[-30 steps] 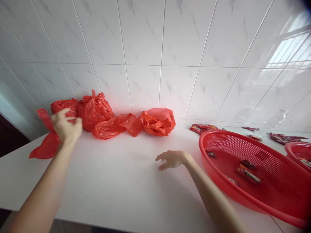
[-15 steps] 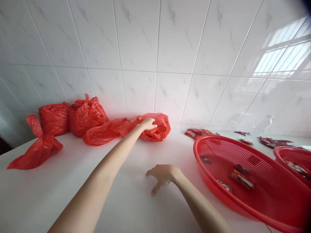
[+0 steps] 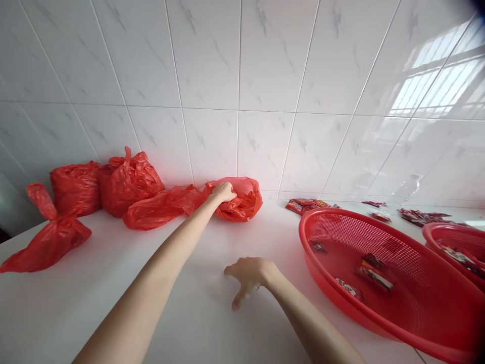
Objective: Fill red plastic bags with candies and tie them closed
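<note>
Red plastic bag (image 3: 250, 205) against tiled wall (image 3: 212, 60), left hand (image 3: 224, 192) on it

Rounded, crumpled bundle, sits at back of the surface (image 3: 197, 313), about mid-view. Left hand touches its left part from above; most of the bundle lies to the right of the fingers. Left hand clearly the nearer one. Right hand (image 3: 250, 275) well apart, on the near side; bundle lies almost straight ahead of it, toward the wall.

Long axis of bundle: roughly left–right, along the foot of the wall. Crumpled, hollowed side faces up and toward the person; smoother side at the wall. Limp red bag (image 3: 151, 210) adjoins on the left, same general line, its loose left end slanting a bit toward the person.

Left hand: fingers curled down into the plastic, tips hidden; cannot tell if pinched on it. Right hand: thumb and fingers spread apart, nothing held, palm side down over the surface, slightly blurred; contact with surface unclear.

Nearby: two stuffed red bags (image 3: 131, 184) and a tied red bag (image 3: 53, 242) farther left; large red basket (image 3: 326, 294) to the right, a few wrapped packets (image 3: 375, 278) inside.
</note>
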Action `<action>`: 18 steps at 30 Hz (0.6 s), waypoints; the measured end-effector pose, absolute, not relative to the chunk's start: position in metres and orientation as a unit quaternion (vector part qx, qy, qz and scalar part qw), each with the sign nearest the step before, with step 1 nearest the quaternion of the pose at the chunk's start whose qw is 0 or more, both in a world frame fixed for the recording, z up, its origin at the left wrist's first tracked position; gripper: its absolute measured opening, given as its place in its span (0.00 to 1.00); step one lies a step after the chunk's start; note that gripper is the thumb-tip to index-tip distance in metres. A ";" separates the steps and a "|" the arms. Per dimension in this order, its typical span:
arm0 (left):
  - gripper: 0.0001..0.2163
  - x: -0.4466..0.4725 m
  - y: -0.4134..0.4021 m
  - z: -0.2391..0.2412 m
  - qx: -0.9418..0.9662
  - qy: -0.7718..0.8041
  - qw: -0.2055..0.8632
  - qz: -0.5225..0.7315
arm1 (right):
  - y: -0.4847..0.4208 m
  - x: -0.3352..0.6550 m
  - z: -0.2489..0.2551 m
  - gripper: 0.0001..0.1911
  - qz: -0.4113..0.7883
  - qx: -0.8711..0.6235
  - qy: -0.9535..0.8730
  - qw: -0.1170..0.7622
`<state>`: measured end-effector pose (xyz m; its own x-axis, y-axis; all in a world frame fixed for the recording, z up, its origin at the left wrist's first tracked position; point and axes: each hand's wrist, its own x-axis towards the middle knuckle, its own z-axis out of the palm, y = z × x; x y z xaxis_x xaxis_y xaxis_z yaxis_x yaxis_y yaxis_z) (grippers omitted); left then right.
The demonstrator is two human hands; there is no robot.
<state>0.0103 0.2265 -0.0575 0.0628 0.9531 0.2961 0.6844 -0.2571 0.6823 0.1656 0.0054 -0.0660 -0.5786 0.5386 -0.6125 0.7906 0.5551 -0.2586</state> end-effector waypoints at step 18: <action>0.17 0.011 0.188 -0.006 0.642 0.405 0.228 0.610 | 0.003 0.166 -0.067 0.51 -0.256 0.384 0.855 0.235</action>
